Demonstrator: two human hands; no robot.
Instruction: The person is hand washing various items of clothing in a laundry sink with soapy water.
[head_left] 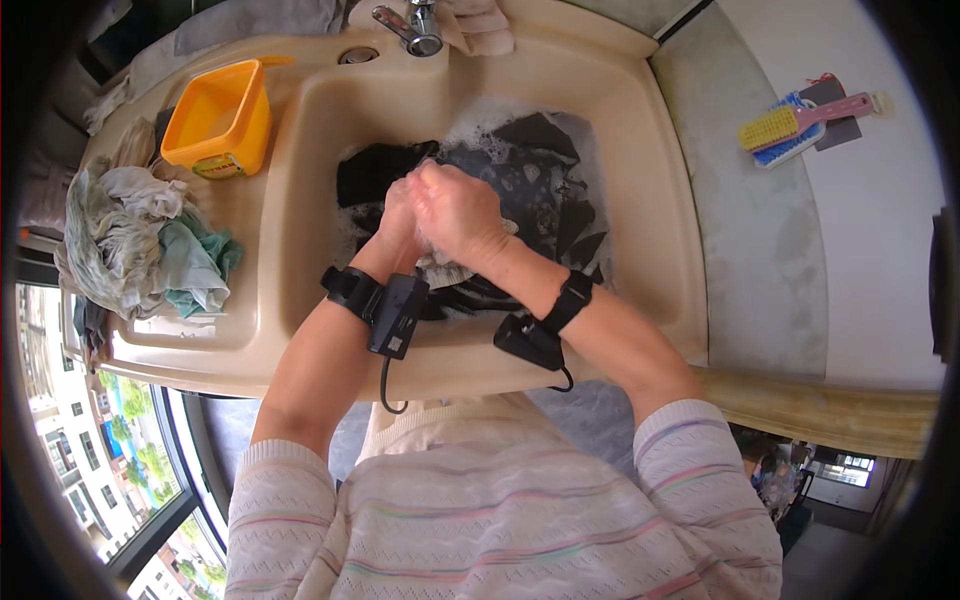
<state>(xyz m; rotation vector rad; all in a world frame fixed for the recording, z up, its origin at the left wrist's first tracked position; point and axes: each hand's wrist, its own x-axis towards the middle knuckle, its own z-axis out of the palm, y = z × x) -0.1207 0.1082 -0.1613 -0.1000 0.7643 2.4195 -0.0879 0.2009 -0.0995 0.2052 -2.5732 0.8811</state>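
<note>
Over the sink (655, 300), my left hand (400, 212) and my right hand (462, 208) are pressed together, both closed. A whitish ribbed knit cloth (444, 272) shows below and between my wrists, and both hands seem to grip it; the part inside my fingers is hidden. Under them, dark garments (530, 190) lie in soapy water, with one black piece (375, 172) sticking up at the left. White suds (480, 130) float along the far side of the water.
A chrome tap (424, 38) stands at the back of the sink. On the left ledge are an orange plastic basket (222, 115) and a heap of wet pale and green cloths (140, 235). Scrubbing brushes (790, 128) lie on the white surface at right.
</note>
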